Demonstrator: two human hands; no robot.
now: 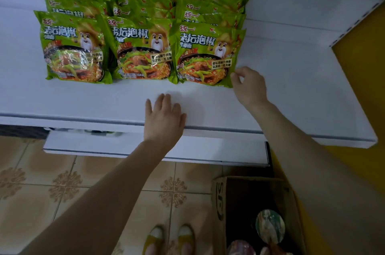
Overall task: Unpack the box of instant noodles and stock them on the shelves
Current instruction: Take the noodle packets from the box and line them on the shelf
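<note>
Head view, near to far. Closest: yellow-and-white shoes (pixel 170 238) on tiled floor (pixel 62 181). Just right of them, open cardboard box (pixel 218 202) standing on the floor; round lids of cup noodles (pixel 270 226) visible low inside it, so box not yet emptied. Above the floor, lower shelf (pixel 145 148), then the white shelf (pixel 291 98) carrying the stock.

Left hand (pixel 164 121) lying flat on that shelf's front edge, fingers straight, holding nothing; looks like bracing. Right hand (pixel 250 86) further in, fingers curled, thumb and fingertips apparently pinching the lower right corner of the front-right packet (pixel 206 56).

Beyond: green noodle packets (pixel 141 4) in three columns, overlapped front to back, faces up, running towards the back of the shelf. White shelf surface showing to the right of the columns.

Step in hand, by judgement: squaring the front-right packet into line with its two front neighbours. Next move likely calls for letting go of the corner, reaching down into the box and lifting out cups. Round cups probably want upright placement, on the stretch at right or on another shelf.
</note>
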